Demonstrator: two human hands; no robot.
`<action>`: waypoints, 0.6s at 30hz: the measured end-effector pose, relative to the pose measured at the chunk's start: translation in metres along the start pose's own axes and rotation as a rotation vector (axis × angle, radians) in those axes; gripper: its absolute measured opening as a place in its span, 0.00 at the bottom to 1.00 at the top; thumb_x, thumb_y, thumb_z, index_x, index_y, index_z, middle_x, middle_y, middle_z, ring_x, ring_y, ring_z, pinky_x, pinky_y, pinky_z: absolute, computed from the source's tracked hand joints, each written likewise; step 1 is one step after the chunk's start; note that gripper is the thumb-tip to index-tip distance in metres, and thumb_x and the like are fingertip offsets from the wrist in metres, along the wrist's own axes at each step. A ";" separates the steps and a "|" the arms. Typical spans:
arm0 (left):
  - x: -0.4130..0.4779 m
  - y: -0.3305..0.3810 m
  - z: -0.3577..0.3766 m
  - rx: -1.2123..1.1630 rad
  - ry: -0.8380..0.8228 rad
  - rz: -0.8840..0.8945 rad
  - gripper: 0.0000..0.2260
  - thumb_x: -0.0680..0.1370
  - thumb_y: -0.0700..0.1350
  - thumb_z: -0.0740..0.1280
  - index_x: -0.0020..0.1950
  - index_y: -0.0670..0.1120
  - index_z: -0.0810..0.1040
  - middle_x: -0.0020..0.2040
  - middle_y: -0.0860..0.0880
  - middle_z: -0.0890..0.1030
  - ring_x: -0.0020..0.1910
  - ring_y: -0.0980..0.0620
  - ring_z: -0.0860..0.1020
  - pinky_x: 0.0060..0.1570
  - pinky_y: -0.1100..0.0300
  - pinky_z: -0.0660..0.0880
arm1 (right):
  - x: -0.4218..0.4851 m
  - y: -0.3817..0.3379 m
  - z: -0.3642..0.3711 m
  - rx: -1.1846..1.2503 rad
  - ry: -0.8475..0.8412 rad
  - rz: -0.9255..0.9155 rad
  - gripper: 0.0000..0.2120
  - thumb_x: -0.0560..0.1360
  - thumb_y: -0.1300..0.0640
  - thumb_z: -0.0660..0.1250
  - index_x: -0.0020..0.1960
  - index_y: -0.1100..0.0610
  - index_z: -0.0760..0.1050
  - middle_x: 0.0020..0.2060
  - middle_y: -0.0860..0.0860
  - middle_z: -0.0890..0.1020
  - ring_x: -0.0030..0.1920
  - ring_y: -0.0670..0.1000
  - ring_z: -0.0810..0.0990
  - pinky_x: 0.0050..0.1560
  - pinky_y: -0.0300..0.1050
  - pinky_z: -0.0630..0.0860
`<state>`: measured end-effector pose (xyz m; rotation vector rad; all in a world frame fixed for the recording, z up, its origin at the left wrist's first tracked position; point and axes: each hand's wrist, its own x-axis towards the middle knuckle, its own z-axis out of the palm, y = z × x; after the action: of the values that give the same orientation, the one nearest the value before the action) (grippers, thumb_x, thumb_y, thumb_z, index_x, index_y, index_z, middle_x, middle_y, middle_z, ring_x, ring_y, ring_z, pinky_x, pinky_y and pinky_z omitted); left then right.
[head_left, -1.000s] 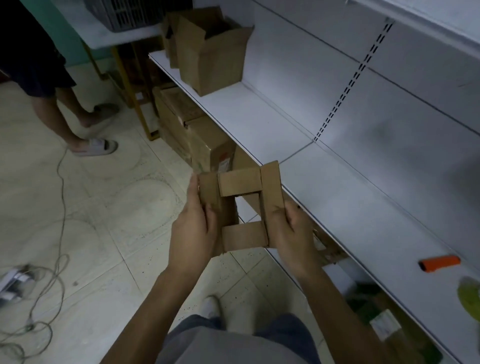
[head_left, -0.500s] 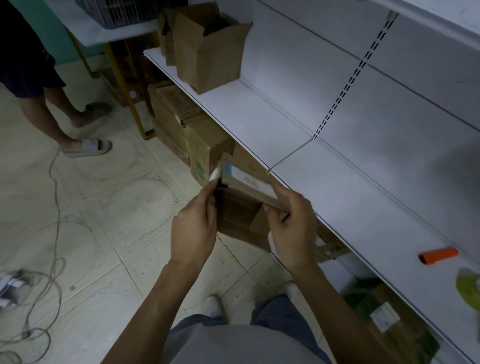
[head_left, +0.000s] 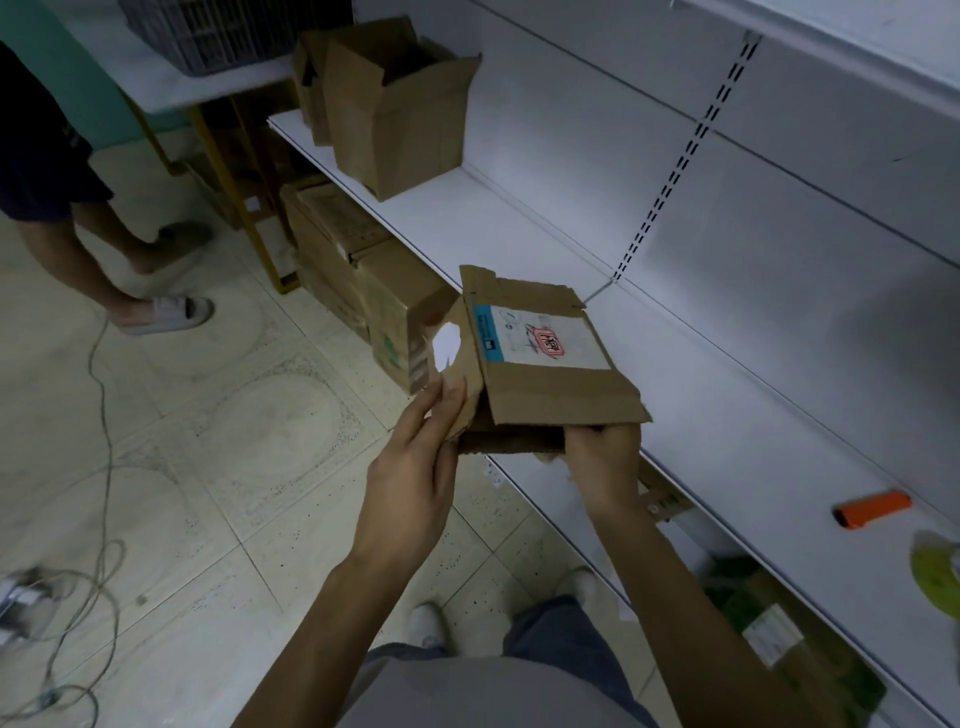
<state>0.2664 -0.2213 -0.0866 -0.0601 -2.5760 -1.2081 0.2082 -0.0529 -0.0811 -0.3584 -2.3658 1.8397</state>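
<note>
I hold a small brown cardboard box (head_left: 550, 379) in front of the white shelf (head_left: 701, 415), its labelled side with a white and blue sticker facing up. A side flap with a torn hole sticks out on its left. My left hand (head_left: 415, 467) pinches the lower edge of that left flap with nearly straight fingers. My right hand (head_left: 602, 462) grips the box's near right corner from below, its fingers hidden under the cardboard.
An open cardboard box (head_left: 400, 104) stands at the shelf's far end, and more boxes (head_left: 358, 280) sit on the floor below. An orange marker (head_left: 872, 509) lies on the shelf at right. Another person's legs (head_left: 119, 249) stand at left, with cables (head_left: 98, 467) on the tiled floor.
The box has been turned over from its open flap side to its labelled side and raised toward the shelf. Both hands shifted their hold to its lower edges.
</note>
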 end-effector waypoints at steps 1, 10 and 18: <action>0.000 -0.002 0.001 -0.020 -0.025 0.001 0.23 0.80 0.40 0.61 0.74 0.52 0.64 0.74 0.46 0.66 0.68 0.48 0.70 0.63 0.50 0.73 | -0.001 -0.004 -0.002 0.031 -0.015 0.046 0.11 0.71 0.50 0.68 0.54 0.45 0.76 0.53 0.52 0.81 0.58 0.52 0.78 0.62 0.58 0.74; 0.018 0.000 -0.014 -0.942 0.115 -0.786 0.30 0.67 0.63 0.69 0.62 0.46 0.73 0.59 0.50 0.78 0.58 0.47 0.78 0.48 0.54 0.76 | -0.010 -0.014 -0.031 0.909 -0.250 0.441 0.11 0.65 0.56 0.68 0.44 0.56 0.85 0.47 0.56 0.85 0.46 0.55 0.85 0.47 0.51 0.82; 0.030 0.002 -0.023 -1.070 0.018 -0.842 0.15 0.71 0.43 0.71 0.57 0.42 0.79 0.47 0.44 0.85 0.40 0.50 0.84 0.35 0.59 0.80 | -0.011 0.006 -0.023 0.917 -0.222 0.666 0.21 0.73 0.53 0.68 0.64 0.59 0.76 0.59 0.59 0.80 0.61 0.61 0.78 0.60 0.61 0.74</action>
<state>0.2435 -0.2396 -0.0626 0.8550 -1.6083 -2.6858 0.2248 -0.0324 -0.0801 -0.9015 -1.2765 3.1146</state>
